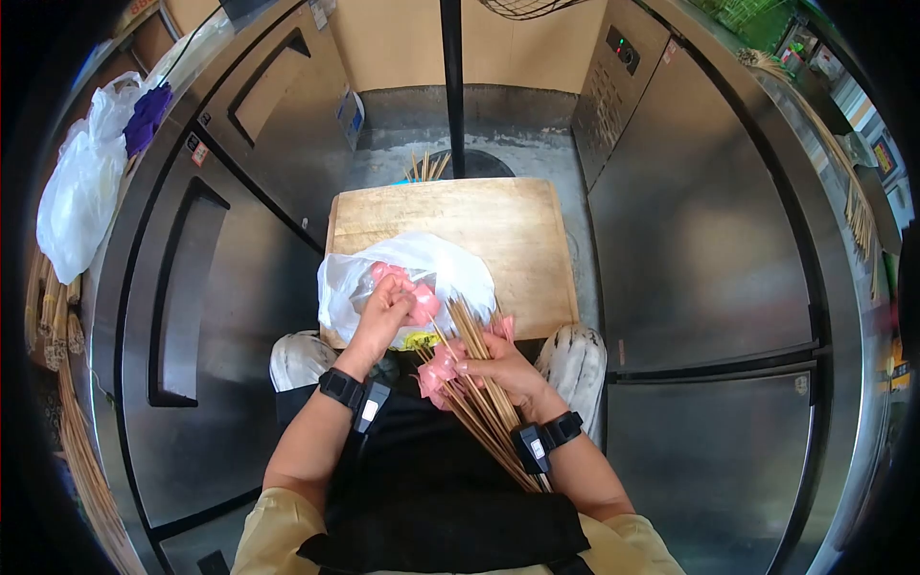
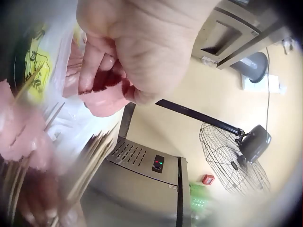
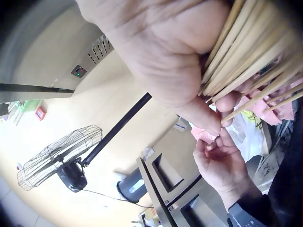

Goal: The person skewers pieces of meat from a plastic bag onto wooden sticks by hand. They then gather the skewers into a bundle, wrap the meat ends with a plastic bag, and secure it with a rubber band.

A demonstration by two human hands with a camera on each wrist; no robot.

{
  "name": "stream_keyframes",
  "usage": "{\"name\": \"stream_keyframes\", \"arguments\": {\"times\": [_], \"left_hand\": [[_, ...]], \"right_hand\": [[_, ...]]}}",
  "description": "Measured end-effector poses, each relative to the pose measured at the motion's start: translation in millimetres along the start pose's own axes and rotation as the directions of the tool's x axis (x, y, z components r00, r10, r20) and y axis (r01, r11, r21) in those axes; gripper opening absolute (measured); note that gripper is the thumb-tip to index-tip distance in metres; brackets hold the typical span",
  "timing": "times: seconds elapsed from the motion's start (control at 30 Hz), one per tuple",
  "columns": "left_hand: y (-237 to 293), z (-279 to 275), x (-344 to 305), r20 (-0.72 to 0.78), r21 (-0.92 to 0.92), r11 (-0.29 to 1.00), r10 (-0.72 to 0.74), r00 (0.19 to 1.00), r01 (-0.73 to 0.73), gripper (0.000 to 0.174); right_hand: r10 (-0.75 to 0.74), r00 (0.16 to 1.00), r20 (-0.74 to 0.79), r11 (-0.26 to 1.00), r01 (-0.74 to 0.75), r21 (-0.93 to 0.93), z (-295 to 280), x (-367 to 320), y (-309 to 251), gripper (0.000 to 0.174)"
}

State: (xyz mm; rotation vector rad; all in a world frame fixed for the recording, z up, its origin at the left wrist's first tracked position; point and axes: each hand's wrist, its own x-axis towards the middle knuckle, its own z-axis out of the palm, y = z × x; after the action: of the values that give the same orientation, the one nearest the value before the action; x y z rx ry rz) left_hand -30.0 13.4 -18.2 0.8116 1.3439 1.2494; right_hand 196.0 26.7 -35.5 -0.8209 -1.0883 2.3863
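Note:
My left hand pinches a thin pink meat slice over the mouth of a white plastic bag. More pink slices lie in the bag. My right hand grips a thick bundle of bamboo skewers, slanting up toward the bag. Folded pink slices are threaded on some of these skewers, beside the right thumb. In the right wrist view the skewers run along the palm, and one skewer tip points at the left hand.
The bag rests on a wooden board in front of my knees. Yellow printed plastic shows at the bag's near edge. More skewers stand behind the board. Steel fridges flank both sides, and a black fan pole rises ahead.

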Motion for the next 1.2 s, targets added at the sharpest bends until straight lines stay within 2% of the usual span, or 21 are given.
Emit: {"name": "stream_keyframes", "arguments": {"times": [0.07,0.17,0.27,0.37,0.47,0.57,0.67,0.77,0.87,0.97,1.07,1.2], "left_hand": [[9,6,-2,-0.021,-0.010,1.000,-0.007,1.000,0.006,0.011],[3,-3,-2,0.124,0.097,0.994,0.038,0.992,-0.050,0.013],[-4,-5,0,0.156,0.188,0.978,0.066,0.986,-0.095,0.012],[13,10,-14,0.220,0.444,0.877,0.093,0.971,-0.185,0.014],[14,14,-18,0.200,0.502,0.843,0.106,0.974,-0.195,0.015],[-3,16,-10,0.061,0.298,0.926,0.226,0.972,-0.233,0.018],[-1,14,-9,0.072,0.158,0.985,0.054,0.996,-0.065,0.019],[0,12,-10,0.049,0.124,0.982,-0.147,0.988,0.140,0.019],[2,16,-16,0.032,-0.206,0.932,-0.300,0.953,0.300,0.020],[-7,16,-24,0.089,-0.341,0.865,-0.360,0.929,0.368,0.021],[-11,23,-37,0.169,-0.256,0.837,-0.454,0.875,0.484,0.021],[-14,30,-40,0.087,-0.087,0.906,-0.407,0.909,0.414,0.015]], "right_hand": [[-0.002,1.000,-0.008,1.000,0.002,-0.011,1,-1,-1,0.031],[-0.001,1.000,-0.009,1.000,0.001,-0.017,1,1,-1,0.031],[0.009,1.000,-0.008,1.000,-0.010,-0.019,0,2,1,0.031],[0.031,0.999,-0.010,0.999,-0.031,0.010,1,2,-1,0.032],[0.026,0.999,-0.020,0.999,-0.026,0.023,4,1,-3,0.032],[0.015,1.000,-0.006,1.000,-0.015,0.012,1,1,-1,0.032],[0.010,1.000,0.001,1.000,-0.010,0.013,1,1,-1,0.031],[0.013,1.000,-0.007,1.000,-0.013,0.008,1,0,-3,0.031],[0.007,1.000,-0.011,1.000,-0.007,-0.003,2,0,-4,0.032],[0.010,0.999,-0.030,1.000,-0.010,-0.008,4,-1,-6,0.033],[-0.007,0.998,-0.064,1.000,0.006,-0.013,8,-2,-6,0.032],[-0.034,0.998,-0.059,0.997,0.030,-0.065,5,1,-3,0.029]]}}
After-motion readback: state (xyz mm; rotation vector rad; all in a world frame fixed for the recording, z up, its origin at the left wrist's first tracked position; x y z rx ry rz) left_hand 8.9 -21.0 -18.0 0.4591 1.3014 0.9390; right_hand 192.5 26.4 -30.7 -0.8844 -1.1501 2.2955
